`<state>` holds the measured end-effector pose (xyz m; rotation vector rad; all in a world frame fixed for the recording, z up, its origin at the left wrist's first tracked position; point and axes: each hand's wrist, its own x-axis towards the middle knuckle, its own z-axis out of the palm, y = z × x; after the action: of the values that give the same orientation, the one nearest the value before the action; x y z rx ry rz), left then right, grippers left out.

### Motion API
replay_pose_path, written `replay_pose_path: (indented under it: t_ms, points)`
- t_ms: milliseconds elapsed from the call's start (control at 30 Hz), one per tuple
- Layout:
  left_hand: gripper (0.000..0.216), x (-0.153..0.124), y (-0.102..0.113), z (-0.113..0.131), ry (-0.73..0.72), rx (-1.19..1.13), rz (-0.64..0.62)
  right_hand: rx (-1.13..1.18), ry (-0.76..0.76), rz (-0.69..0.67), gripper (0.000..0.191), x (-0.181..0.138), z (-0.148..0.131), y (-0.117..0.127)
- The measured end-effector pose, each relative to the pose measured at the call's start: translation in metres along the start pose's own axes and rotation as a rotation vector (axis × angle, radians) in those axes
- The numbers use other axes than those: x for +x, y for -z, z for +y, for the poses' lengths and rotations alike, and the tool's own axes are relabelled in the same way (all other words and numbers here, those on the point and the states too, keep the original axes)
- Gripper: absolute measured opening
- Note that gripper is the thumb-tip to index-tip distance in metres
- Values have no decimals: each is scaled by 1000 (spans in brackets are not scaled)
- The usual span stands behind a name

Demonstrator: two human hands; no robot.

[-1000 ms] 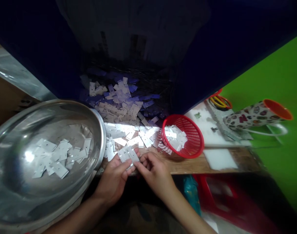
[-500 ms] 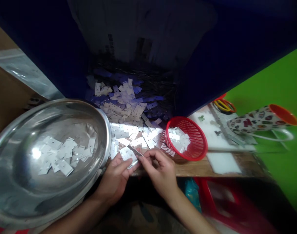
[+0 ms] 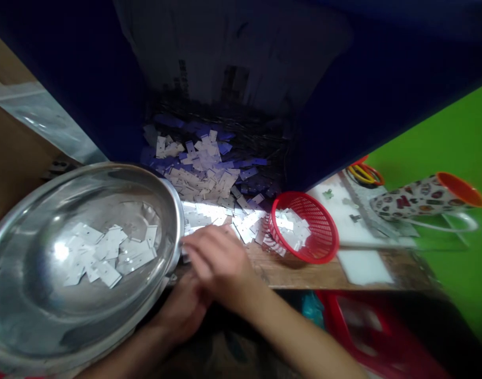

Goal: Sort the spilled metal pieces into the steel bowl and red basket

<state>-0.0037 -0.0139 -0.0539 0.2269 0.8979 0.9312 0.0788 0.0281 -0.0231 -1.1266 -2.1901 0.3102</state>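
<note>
My right hand (image 3: 220,260) is crossed over my left at the wooden table's front edge. Its fingers are bent and closed, with the tips beside the right rim of a large metal basin (image 3: 173,210); whatever they hold is hidden and blurred. Beneath it, my left hand (image 3: 185,302) is partly covered and its fingers do not show. Thin, pale rectangular plates with small holes (image 3: 110,242) lie in the basin. A heap of similar plates (image 3: 203,176) spreads behind my hands. More pale plates (image 3: 292,226) sit in a red plastic basket (image 3: 322,231) to the right.
Dark blue panels (image 3: 343,105) enclose the heap on both sides. Beyond the basket are a white board (image 3: 357,237), a patterned cup lying on its side (image 3: 418,202) and yellow-and-orange rings (image 3: 363,173). A red plastic object (image 3: 343,331) stands below the table.
My right hand has moved left, across and over my left hand, towards the basin rim. The pale plate and thin strip seen in my hands earlier are now out of sight.
</note>
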Motion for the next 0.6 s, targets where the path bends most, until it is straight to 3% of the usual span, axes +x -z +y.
replay_pose_path:
  t_ms: [67, 200, 267, 400, 533, 600]
  points:
    - [33, -1, 6, 6, 60, -15, -54, 47, -181, 49, 16, 0, 25, 3]
    - [24, -1, 8, 9, 116, -10, -47, -92, -375, -167, 21, 5, 60, -7]
    - [22, -1, 7, 9, 119, 0, -32, -112, -379, -211, 20, 7, 66, -15]
    - [24, -1, 7, 10, 102, 1, 3, -22, -374, -147, 7, 2, 67, -19]
    - [30, 3, 6, 11, 40, -52, -32, -32, -254, 18, 6, -27, 64, -6]
    - [31, 5, 3, 12, 9, 73, 10, -122, -155, 101, 6, -48, 58, 1]
